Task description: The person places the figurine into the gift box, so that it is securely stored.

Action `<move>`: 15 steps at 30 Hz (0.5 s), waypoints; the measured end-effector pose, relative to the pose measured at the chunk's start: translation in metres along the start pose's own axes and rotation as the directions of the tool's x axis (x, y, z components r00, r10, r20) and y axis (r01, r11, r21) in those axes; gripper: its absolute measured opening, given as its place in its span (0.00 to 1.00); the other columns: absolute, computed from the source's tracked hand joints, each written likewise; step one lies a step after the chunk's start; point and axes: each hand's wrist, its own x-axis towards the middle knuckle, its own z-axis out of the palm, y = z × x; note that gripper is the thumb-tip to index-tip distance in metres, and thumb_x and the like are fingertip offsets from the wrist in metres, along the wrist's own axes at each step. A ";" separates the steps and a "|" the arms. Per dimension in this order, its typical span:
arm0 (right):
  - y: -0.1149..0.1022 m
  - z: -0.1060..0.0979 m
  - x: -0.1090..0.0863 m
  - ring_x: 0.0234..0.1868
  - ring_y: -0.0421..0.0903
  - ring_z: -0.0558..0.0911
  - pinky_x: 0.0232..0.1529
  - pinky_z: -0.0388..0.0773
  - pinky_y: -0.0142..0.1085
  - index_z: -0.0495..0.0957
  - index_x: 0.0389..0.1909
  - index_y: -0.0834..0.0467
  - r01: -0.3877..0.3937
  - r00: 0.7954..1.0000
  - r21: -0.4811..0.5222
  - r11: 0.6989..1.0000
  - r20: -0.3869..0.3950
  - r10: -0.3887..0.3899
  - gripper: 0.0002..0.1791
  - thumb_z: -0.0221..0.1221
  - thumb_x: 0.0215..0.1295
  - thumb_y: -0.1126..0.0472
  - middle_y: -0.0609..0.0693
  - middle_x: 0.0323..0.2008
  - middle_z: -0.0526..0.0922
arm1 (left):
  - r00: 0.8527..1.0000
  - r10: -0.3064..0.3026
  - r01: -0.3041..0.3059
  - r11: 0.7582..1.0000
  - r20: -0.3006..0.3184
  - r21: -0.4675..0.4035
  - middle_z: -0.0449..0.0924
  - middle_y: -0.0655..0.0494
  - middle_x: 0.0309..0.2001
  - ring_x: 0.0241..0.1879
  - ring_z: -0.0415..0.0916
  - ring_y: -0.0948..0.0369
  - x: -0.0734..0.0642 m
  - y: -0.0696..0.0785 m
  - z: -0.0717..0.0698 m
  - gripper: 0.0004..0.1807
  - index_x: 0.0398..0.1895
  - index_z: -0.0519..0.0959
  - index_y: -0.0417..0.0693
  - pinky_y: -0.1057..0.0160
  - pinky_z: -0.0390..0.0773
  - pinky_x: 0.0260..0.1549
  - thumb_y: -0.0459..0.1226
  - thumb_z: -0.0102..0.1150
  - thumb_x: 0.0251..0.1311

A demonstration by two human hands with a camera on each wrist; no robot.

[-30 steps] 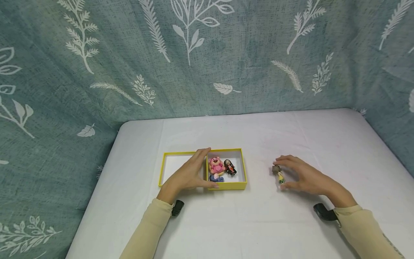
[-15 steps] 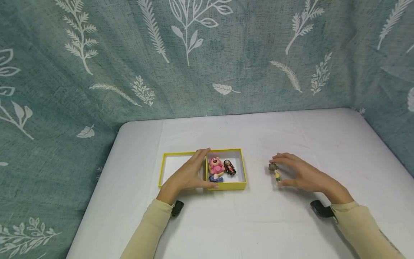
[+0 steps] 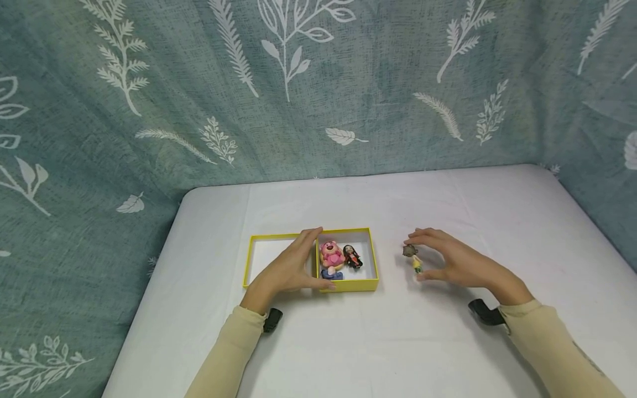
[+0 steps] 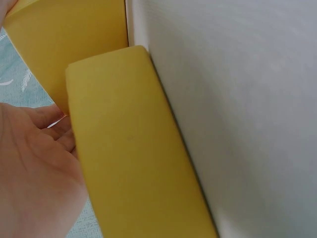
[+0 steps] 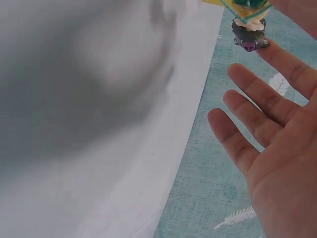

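Note:
In the head view my left hand (image 3: pixel 288 268) spans a yellow-edged box (image 3: pixel 353 286), thumb at its front wall and fingers at its back. Inside lie a pink bear figurine (image 3: pixel 331 255), a dark-haired doll figurine (image 3: pixel 353 257) and a small blue-and-pink piece (image 3: pixel 331 273). To the right, my right hand (image 3: pixel 460 262) pinches a small figurine (image 3: pixel 416 265) with a brown-grey head and yellow-green body between thumb and fingertips, just above the table. The right wrist view shows this figurine's dark head (image 5: pixel 250 37) against the index fingertip, other fingers spread.
A shallow yellow-rimmed lid (image 3: pixel 246 265) with a white inside lies left of the box, partly behind the left hand. Everything stands on a white-covered table (image 3: pixel 378 342). A green leaf-patterned cloth (image 3: pixel 318 127) hangs behind it.
My right hand has moved left and slightly away from me, carrying the pinched figurine toward the box. The left hand and box have stayed in place.

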 end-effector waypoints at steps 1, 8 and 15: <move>-0.001 0.000 0.001 0.68 0.61 0.65 0.63 0.64 0.60 0.73 0.63 0.57 0.000 1.000 0.003 1.000 0.002 0.000 0.37 0.73 0.51 0.52 0.57 0.64 0.72 | 1.000 0.001 -0.001 1.000 -0.001 0.000 0.54 0.58 0.73 0.72 0.59 0.56 0.000 0.000 0.000 0.70 0.78 0.45 0.58 0.51 0.66 0.68 0.69 0.72 0.33; -0.009 -0.004 0.013 0.68 0.60 0.65 0.64 0.65 0.59 0.72 0.64 0.57 0.014 1.000 -0.010 1.000 0.005 -0.014 0.38 0.74 0.50 0.55 0.57 0.64 0.71 | 1.000 0.002 -0.002 1.000 -0.002 0.004 0.54 0.58 0.73 0.72 0.58 0.56 -0.001 0.001 -0.001 0.69 0.78 0.45 0.59 0.51 0.66 0.68 0.69 0.72 0.34; -0.022 -0.007 0.029 0.69 0.59 0.65 0.64 0.67 0.57 0.71 0.64 0.56 0.061 0.998 -0.016 0.998 0.007 -0.061 0.39 0.75 0.49 0.60 0.57 0.65 0.70 | 1.000 0.003 -0.003 1.000 -0.002 0.005 0.54 0.58 0.74 0.72 0.58 0.56 -0.001 0.001 -0.001 0.69 0.78 0.45 0.60 0.51 0.65 0.68 0.68 0.73 0.34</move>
